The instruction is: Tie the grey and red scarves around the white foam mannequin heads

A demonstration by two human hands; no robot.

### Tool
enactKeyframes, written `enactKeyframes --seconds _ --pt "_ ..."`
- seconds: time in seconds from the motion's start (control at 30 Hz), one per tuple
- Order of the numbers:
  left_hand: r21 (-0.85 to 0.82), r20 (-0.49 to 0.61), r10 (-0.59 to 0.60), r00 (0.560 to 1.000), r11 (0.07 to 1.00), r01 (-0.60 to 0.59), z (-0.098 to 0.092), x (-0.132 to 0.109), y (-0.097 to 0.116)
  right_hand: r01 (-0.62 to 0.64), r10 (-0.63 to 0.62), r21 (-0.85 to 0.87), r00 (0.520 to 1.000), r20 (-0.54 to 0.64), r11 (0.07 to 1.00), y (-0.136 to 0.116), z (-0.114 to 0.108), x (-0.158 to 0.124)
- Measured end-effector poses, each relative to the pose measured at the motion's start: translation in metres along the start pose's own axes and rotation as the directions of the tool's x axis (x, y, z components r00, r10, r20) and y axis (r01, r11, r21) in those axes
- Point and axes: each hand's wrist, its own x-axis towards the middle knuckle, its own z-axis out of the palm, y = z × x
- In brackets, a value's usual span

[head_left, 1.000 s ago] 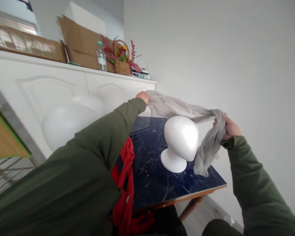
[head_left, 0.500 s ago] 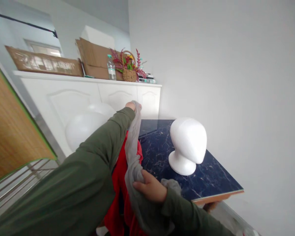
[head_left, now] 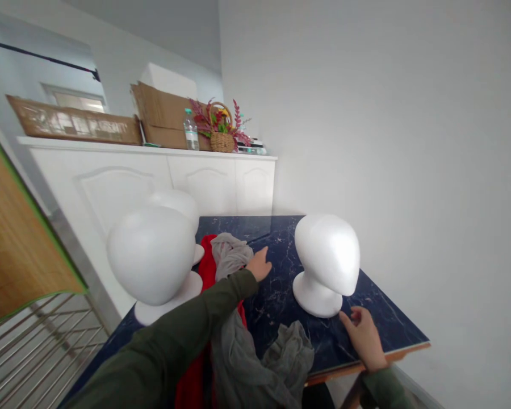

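My left hand (head_left: 259, 264) is stretched over the dark blue table, a finger pointing away from me, with nothing in it. Beside it and under my forearm lies a crumpled grey cloth (head_left: 289, 355), spread over a red cloth (head_left: 208, 258). A white foam mannequin head (head_left: 327, 253) stands upright on its base at the right of the table. Close to that base, my right hand (head_left: 363, 336) has its fingers apart and is bare of any object; whether it touches the base I cannot tell.
Two more white foam heads stand at the left, the nearer head (head_left: 151, 255) partly covering the farther head (head_left: 179, 205). A white cabinet (head_left: 210, 177) bears cardboard boxes, a bottle (head_left: 191, 130) and a flower basket (head_left: 222, 142). A metal rack (head_left: 46, 346) is at the left.
Both hands have let go of the grey cloth, which now lies on the table. My left hand has moved down and right; my right hand has moved right, towards the head's base.
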Motion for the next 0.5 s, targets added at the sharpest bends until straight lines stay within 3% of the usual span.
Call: enactKeyframes --seconds 0.1,0.27,0.33,0.4,0.5 --pt "-0.068 0.081 0.079 0.994 0.995 -0.073 0.038 -0.013 0.02 0.048 -0.045 0.053 0.997 -0.058 0.997 -0.005 0.001 0.018" --pt "-0.343 0.247 0.176 0.953 0.935 -0.084 0.068 -0.028 0.041 0.149 -0.188 0.183 0.956 0.223 0.972 -0.036 0.014 0.032" --pt "-0.461 0.219 0.285 0.933 0.873 -0.158 0.068 -0.031 0.047 0.157 -0.206 0.185 0.937 0.283 0.97 -0.043 0.018 0.031" --pt "-0.529 0.128 0.378 0.917 0.808 -0.259 0.06 -0.037 0.055 0.158 -0.208 0.194 0.94 0.269 0.968 -0.048 0.018 0.026" --pt "-0.529 0.046 0.333 0.942 0.808 -0.26 0.032 -0.056 0.064 0.166 -0.232 0.255 0.939 0.256 0.953 -0.065 0.012 0.008"
